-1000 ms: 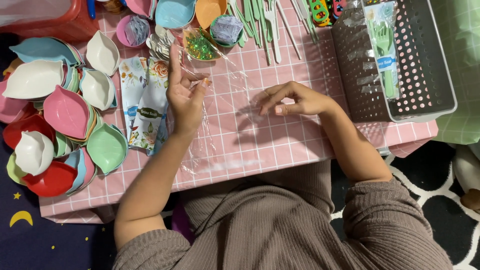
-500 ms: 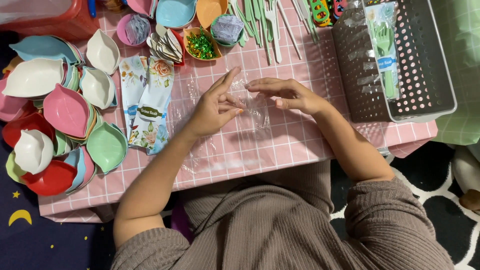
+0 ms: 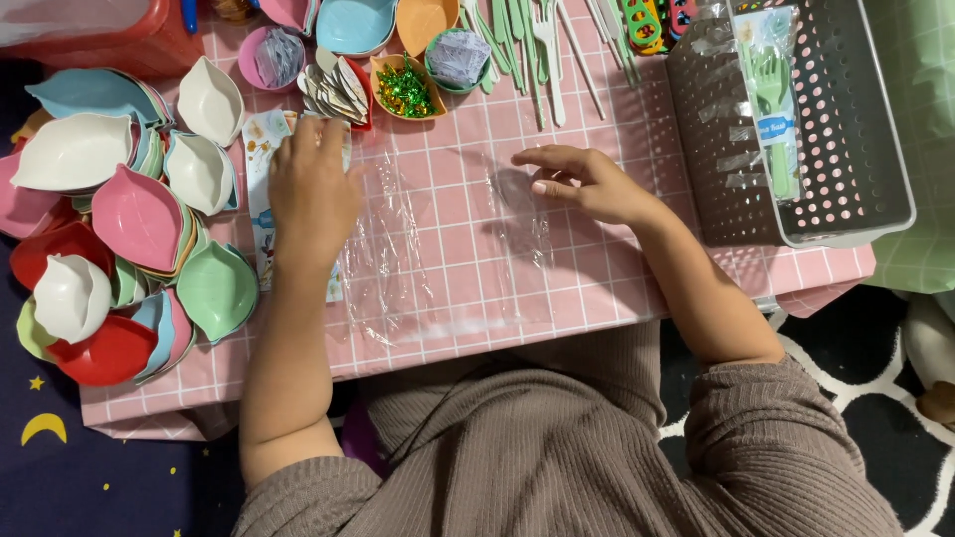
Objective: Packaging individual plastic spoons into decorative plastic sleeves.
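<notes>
Pink table [image 3: 617,259]: two hands, two clear bags [image 3: 522,229].

Left hand [image 3: 310,194] lies palm-down, fingers forward; right hand [image 3: 582,184] hovers loosely curled (fingertips pointing left), forearms bare.

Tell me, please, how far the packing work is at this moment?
Done: one wrapped green fork pack lies in the grey basket. In hand: the right hand holds a clear plastic bag flat; the left hand rests on the floral cards. Left: loose forks and many leaf-shaped dishes remain unpacked.
</notes>
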